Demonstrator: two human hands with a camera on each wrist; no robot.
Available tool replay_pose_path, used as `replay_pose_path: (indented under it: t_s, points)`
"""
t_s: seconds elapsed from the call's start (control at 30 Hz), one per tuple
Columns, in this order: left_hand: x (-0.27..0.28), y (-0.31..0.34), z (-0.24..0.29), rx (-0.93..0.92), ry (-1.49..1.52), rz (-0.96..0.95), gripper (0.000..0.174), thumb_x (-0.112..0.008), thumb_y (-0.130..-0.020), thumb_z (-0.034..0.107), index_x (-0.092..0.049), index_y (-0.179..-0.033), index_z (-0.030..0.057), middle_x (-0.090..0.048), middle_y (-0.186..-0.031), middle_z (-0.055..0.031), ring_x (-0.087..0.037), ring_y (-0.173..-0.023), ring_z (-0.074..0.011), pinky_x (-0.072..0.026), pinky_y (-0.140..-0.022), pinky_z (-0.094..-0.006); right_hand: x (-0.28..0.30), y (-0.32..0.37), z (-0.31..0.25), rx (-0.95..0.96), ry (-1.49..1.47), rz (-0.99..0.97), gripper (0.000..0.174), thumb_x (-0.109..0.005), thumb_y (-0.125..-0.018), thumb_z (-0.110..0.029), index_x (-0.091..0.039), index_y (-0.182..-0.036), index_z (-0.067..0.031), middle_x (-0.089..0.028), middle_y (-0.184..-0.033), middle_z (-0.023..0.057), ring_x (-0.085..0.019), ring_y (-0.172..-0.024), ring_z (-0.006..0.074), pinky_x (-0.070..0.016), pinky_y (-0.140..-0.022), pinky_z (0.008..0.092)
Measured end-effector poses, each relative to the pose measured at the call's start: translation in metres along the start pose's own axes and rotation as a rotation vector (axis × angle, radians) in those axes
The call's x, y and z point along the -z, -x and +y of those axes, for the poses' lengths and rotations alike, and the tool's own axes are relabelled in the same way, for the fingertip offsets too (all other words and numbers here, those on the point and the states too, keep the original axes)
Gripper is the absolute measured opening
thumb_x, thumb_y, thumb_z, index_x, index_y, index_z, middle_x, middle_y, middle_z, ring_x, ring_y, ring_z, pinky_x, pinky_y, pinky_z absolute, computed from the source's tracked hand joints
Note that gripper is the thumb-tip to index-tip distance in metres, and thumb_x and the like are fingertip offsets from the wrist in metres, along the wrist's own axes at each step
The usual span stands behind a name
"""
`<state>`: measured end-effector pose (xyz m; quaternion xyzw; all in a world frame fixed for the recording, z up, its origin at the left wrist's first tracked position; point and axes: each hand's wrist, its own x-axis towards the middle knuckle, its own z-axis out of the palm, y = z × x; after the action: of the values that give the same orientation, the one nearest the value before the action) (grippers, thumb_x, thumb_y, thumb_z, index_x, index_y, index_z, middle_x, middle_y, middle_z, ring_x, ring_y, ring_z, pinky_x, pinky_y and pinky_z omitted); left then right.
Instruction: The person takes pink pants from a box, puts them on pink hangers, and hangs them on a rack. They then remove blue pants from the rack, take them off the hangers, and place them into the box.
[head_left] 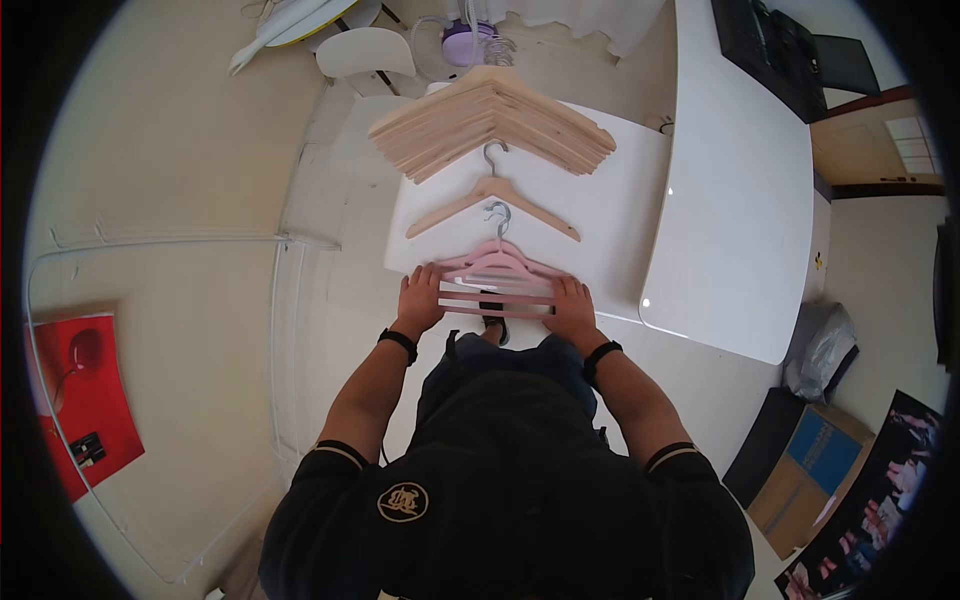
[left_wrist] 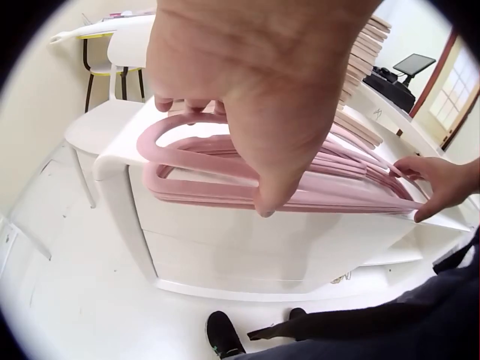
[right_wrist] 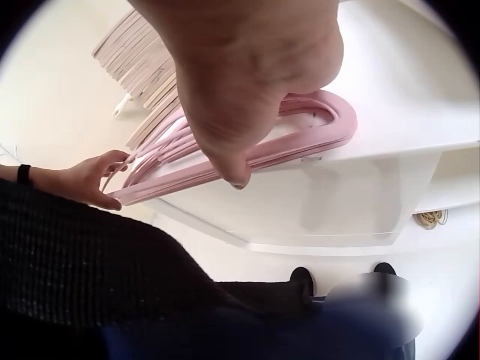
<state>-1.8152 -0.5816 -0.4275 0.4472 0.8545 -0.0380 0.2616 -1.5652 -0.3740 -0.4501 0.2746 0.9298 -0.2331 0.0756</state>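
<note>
Several pink hangers (head_left: 498, 262) lie stacked at the near edge of the white table (head_left: 625, 230), their metal hooks pointing away from me. My left hand (head_left: 421, 298) grips the left end of the stack, thumb along the near bar, as the left wrist view shows. At the other end my right hand (head_left: 573, 307) holds the stack the same way, its thumb (right_wrist: 238, 176) over the front bar. Just beyond lies a single wooden hanger (head_left: 492, 188) with its hook pointing away. Farther back, a row of overlapping wooden hangers (head_left: 493, 118) covers the table's far part.
A longer white counter (head_left: 735, 200) adjoins the table on the right, with black equipment (head_left: 770, 50) at its far end. A white chair (head_left: 365, 52) stands at the far left. White pipe railing (head_left: 160, 243) runs along the left wall; a cardboard box (head_left: 810, 480) sits at lower right.
</note>
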Motion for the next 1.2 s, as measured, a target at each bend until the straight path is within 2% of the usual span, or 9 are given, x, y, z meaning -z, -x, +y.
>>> replay_pose_path:
  t_s: [0.2,0.33,0.43,0.53,0.6,0.73,0.93,1.1,1.2]
  points:
    - [-0.009,-0.017,-0.017,-0.062,-0.070,0.103,0.075,-0.073,-0.067,0.017,-0.038,-0.133,0.0099,-0.037,-0.144,-0.0107,-0.034,-0.134,-0.0301,-0.0321,-0.106,-0.0504,-0.001,-0.004,-0.013,-0.094,0.061,-0.043,0.081,-0.074,-0.064,-0.028,-0.040,-0.134,-0.0051,-0.040,-0.139,0.0148,-0.035,-0.131,0.0337,-0.0267,-0.110,0.0472]
    - [-0.008,-0.022,-0.019,-0.063,-0.076,0.056,0.077,-0.075,-0.066,0.019,-0.038,-0.133,0.0098,-0.038,-0.143,-0.0104,-0.035,-0.133,-0.0297,-0.0324,-0.106,-0.0500,-0.004,-0.010,-0.015,-0.124,0.091,-0.042,0.079,-0.072,-0.066,-0.026,-0.039,-0.134,-0.0063,-0.039,-0.139,0.0130,-0.034,-0.132,0.0327,-0.0267,-0.110,0.0477]
    - [-0.005,-0.025,-0.019,-0.063,-0.033,0.054,0.067,-0.069,-0.069,0.014,-0.042,-0.130,0.0079,-0.043,-0.138,-0.0098,-0.040,-0.129,-0.0296,-0.0340,-0.103,-0.0516,-0.009,-0.015,-0.014,-0.124,0.097,-0.012,0.077,-0.071,-0.067,-0.025,-0.039,-0.134,-0.0070,-0.040,-0.139,0.0124,-0.035,-0.132,0.0320,-0.0275,-0.109,0.0489]
    - [-0.006,-0.027,-0.021,-0.060,-0.022,0.053,0.069,-0.071,-0.067,0.015,-0.042,-0.129,0.0083,-0.045,-0.136,-0.0090,-0.042,-0.127,-0.0286,-0.0354,-0.101,-0.0509,-0.010,-0.019,-0.012,-0.123,0.105,-0.018,0.074,-0.068,-0.068,-0.024,-0.039,-0.134,-0.0067,-0.040,-0.139,0.0133,-0.035,-0.132,0.0325,-0.0275,-0.109,0.0509]
    - [-0.008,-0.029,-0.021,-0.046,-0.034,0.012,0.081,-0.080,-0.063,0.022,-0.039,-0.132,0.0099,-0.043,-0.138,-0.0088,-0.043,-0.127,-0.0286,-0.0359,-0.103,-0.0478,-0.009,-0.021,-0.012,-0.132,0.111,-0.049,0.073,-0.066,-0.069,-0.023,-0.039,-0.134,-0.0063,-0.040,-0.139,0.0143,-0.034,-0.133,0.0332,-0.0271,-0.109,0.0522]
    - [-0.007,-0.031,-0.020,-0.056,-0.030,0.001,0.081,-0.081,-0.062,0.022,-0.040,-0.130,0.0101,-0.046,-0.135,-0.0086,-0.045,-0.124,-0.0292,-0.0390,-0.100,-0.0473,-0.005,-0.024,-0.013,-0.165,0.082,-0.080,0.072,-0.067,-0.069,-0.022,-0.040,-0.134,-0.0070,-0.041,-0.139,0.0135,-0.035,-0.133,0.0306,-0.0265,-0.110,0.0506]
    - [-0.006,-0.030,-0.016,-0.025,0.022,-0.001,0.071,-0.074,-0.065,0.014,-0.042,-0.128,0.0117,-0.048,-0.126,-0.0083,-0.046,-0.120,-0.0305,-0.0466,-0.087,-0.0511,0.001,-0.029,-0.011,-0.184,0.087,-0.138,0.073,-0.069,-0.070,-0.023,-0.039,-0.135,-0.0080,-0.043,-0.136,0.0110,-0.038,-0.130,0.0283,-0.0299,-0.108,0.0483]
    - [-0.011,-0.029,-0.017,-0.010,-0.051,0.017,0.081,-0.076,-0.063,0.009,-0.037,-0.134,0.0164,-0.044,-0.121,-0.0108,-0.049,-0.111,-0.0347,-0.0528,-0.079,-0.0468,-0.001,-0.031,-0.012,-0.201,0.116,-0.147,0.080,-0.072,-0.065,-0.023,-0.038,-0.136,-0.0084,-0.044,-0.134,0.0115,-0.040,-0.128,0.0285,-0.0335,-0.104,0.0481]
    - [-0.019,-0.031,-0.021,0.050,-0.011,0.009,0.078,-0.072,-0.065,0.002,-0.038,-0.133,0.0176,-0.044,-0.117,-0.0120,-0.050,-0.106,-0.0360,-0.0546,-0.077,-0.0453,0.004,-0.031,-0.019,-0.241,0.162,-0.166,0.082,-0.073,-0.065,-0.025,-0.036,-0.137,-0.0097,-0.040,-0.137,0.0097,-0.039,-0.128,0.0288,-0.0359,-0.102,0.0499]
